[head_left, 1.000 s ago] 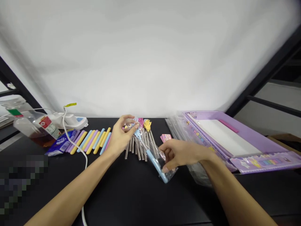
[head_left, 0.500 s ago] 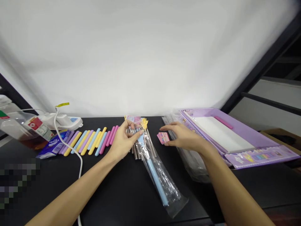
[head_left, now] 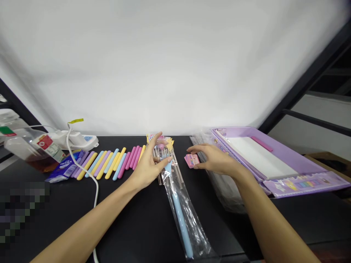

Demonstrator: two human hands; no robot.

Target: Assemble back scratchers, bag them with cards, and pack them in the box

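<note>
My left hand (head_left: 149,162) is open, its index finger raised and its thumb over the head of a light blue back scratcher (head_left: 181,219). This back scratcher lies in a clear plastic bag (head_left: 196,233), its handle towards me. Under and behind my hand are more back scratchers with metal rods (head_left: 179,177) and hand-shaped heads, one of them yellow (head_left: 170,143); my fingers partly hide them. My right hand (head_left: 215,159) is open, fingers curved and apart, its thumb at the edge of a small stack of pink cards (head_left: 192,160) on the black table.
Left stands a row of pastel handles (head_left: 109,164), a blue packet (head_left: 67,166), a white power strip (head_left: 89,141) with its cable (head_left: 95,193), and a bottle of brown liquid (head_left: 35,151). Right are clear plastic bags (head_left: 226,191) and an open purple box (head_left: 287,153).
My left thumb and fingers have spread apart from their pinch, and the index finger has risen. The blue back scratcher's handle end sits lower and further left. My right hand stays by the cards.
</note>
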